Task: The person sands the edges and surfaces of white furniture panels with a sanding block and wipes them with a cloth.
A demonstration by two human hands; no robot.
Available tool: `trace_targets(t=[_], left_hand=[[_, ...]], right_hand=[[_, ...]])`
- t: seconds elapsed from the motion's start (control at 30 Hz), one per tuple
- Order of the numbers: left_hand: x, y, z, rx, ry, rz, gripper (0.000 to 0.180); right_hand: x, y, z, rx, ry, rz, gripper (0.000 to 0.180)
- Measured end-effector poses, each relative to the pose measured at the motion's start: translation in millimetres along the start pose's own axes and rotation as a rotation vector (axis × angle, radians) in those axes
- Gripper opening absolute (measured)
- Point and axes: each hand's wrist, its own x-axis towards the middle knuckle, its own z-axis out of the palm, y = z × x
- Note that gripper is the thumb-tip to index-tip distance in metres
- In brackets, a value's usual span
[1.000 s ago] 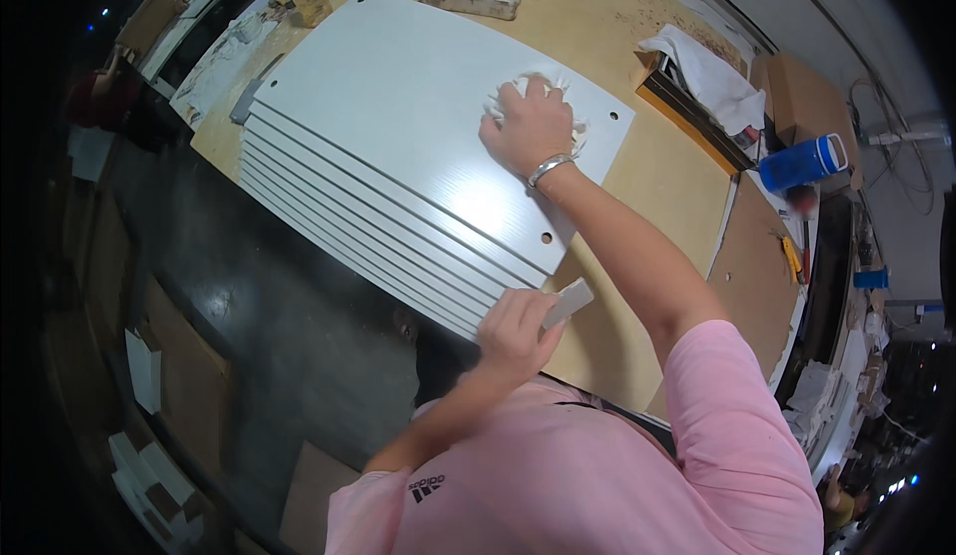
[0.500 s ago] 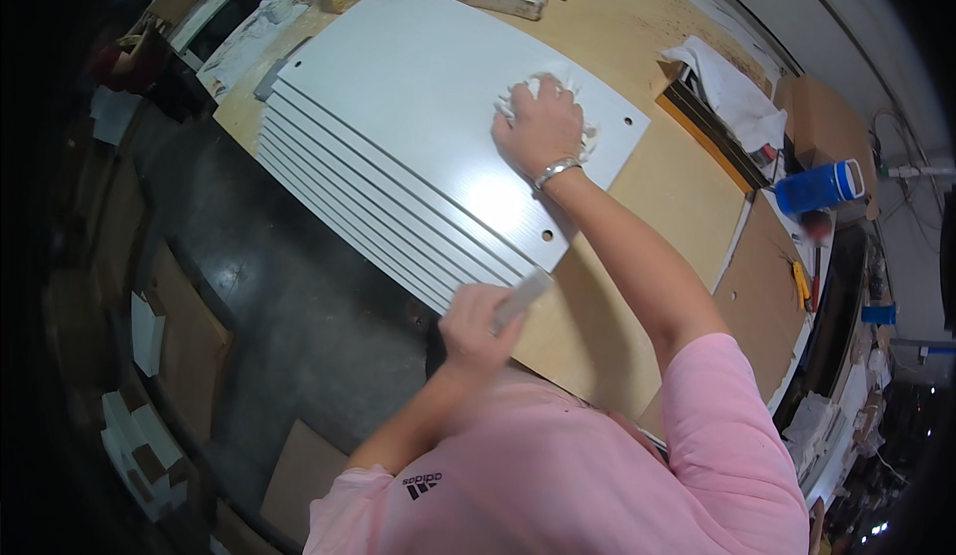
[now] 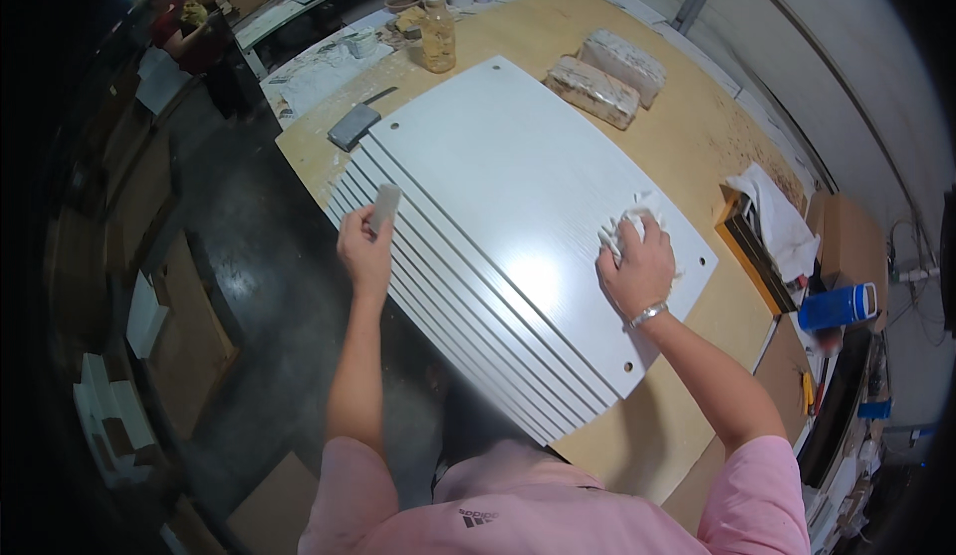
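A stack of white panels (image 3: 498,177) lies fanned out on the table, their long left edges stepped one below another. Holes show near the corners of the top panel. My left hand (image 3: 364,246) is closed on a thin, flat grey pad (image 3: 384,209), held upright over the stepped edges at the left; whether the pad touches them I cannot tell. Near the right end of the top panel, my right hand (image 3: 639,268) presses down on a crumpled white cloth (image 3: 637,219), fingers curled over it.
A grey block (image 3: 355,127) sits by the stack's far left corner. Beyond stand a bottle of yellowish liquid (image 3: 438,35) and two wrapped blocks (image 3: 594,92). On the right are a long box with a cloth (image 3: 772,222) and a blue bottle (image 3: 835,306). Another person (image 3: 184,37) stands far left.
My left hand has carried the grey pad from the stack's near corner to farther up its left edges. My right hand stays on the cloth near the right end. The view has shifted.
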Motion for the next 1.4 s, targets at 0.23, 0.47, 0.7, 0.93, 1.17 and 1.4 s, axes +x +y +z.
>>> trace_targets(t=[0.23,0.47,0.7,0.93,1.17,1.4], left_hand=[[120,-80,-1,0.198,0.092,-0.105,0.026],[92,-63,-2,0.015,0.047,-0.132,0.024],[-91,54,-10,-0.048,-0.110,-0.037,0.026],[-301,184,-30,-0.241,-0.472,0.161,0.029],[-255,179,-29,-0.124,-0.210,0.073,0.023],[-311,181,-31,-0.178,-0.319,0.143,0.031]], right_hand=[[2,1,3,-0.002,-0.009,-0.021,0.038],[3,3,0,0.019,0.018,-0.050,0.035],[0,5,2,0.027,0.027,-0.023,0.029],[-4,7,9,-0.002,0.035,-0.019,0.028],[-4,8,7,-0.005,-0.002,0.015,0.028],[-5,9,7,-0.011,0.023,0.002,0.027]])
